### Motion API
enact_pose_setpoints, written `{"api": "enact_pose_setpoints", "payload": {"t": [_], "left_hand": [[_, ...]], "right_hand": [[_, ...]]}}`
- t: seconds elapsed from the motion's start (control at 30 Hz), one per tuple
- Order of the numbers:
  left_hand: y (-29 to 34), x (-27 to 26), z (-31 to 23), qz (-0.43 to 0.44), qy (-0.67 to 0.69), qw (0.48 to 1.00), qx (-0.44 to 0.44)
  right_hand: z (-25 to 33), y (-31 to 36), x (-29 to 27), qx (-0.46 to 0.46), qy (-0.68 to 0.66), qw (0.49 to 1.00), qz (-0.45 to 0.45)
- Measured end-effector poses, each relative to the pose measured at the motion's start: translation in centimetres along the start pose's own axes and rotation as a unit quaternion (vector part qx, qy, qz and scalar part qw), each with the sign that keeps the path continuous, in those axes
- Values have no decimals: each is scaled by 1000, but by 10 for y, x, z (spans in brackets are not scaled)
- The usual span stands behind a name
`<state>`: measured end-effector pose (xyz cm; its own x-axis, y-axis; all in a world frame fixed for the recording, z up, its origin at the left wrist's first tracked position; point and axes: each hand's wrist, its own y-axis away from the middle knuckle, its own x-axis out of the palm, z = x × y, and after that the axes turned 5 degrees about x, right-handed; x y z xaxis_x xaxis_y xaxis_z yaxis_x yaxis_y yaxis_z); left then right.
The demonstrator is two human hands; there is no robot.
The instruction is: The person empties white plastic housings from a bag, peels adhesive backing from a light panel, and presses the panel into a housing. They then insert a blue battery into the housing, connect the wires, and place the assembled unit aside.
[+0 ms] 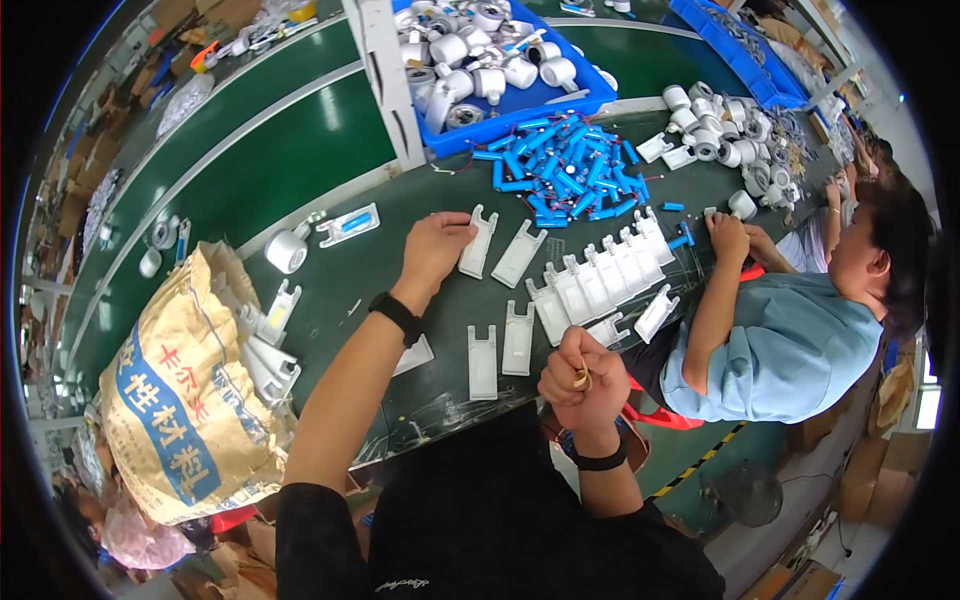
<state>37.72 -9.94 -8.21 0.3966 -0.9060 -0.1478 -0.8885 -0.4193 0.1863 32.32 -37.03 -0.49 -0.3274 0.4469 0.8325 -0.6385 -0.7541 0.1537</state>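
Observation:
My left hand (438, 250) has its fingertips closed on the edge of a white plastic housing (479, 243) with two prongs at its upper end. Just right of it, a similar housing (518, 254) lies tilted on the dark green table. My right hand (586, 382) is raised near the table's front edge, its fingers curled round small, thin, yellowish curved pieces (583, 377) whose kind I cannot make out. Two more housings (483, 362) lie left of that hand. Beyond it, several housings stand in an overlapping slanted row (600, 276).
Blue battery cells (570, 170) with wires lie heaped behind the row. A blue bin (470, 137) holds white round lamp parts; more lamp parts (715, 130) are piled right. A paper sack (190, 390) stands left. A co-worker in a light blue shirt (780, 345) sits at right.

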Motion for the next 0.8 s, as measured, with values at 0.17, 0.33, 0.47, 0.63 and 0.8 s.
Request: {"api": "enact_pose_setpoints", "payload": {"t": [0.17,0.33,0.47,0.63,0.8], "left_hand": [[65,-23,-50,-36,-228,971,56],[200,-83,-55,-80,-201,975,47],[282,-102,-5,-209,-202,955,66],[324,-111,65,-336,-141,931,22],[324,-121,84,-282,-239,898,240]], "right_hand": [[6,-14,3,83,19,990,-112],[2,-36,34,72,87,992,-51],[3,-70,83,-15,224,974,-15],[-7,-141,175,-50,230,970,52],[-117,-135,226,200,196,925,257]]}}
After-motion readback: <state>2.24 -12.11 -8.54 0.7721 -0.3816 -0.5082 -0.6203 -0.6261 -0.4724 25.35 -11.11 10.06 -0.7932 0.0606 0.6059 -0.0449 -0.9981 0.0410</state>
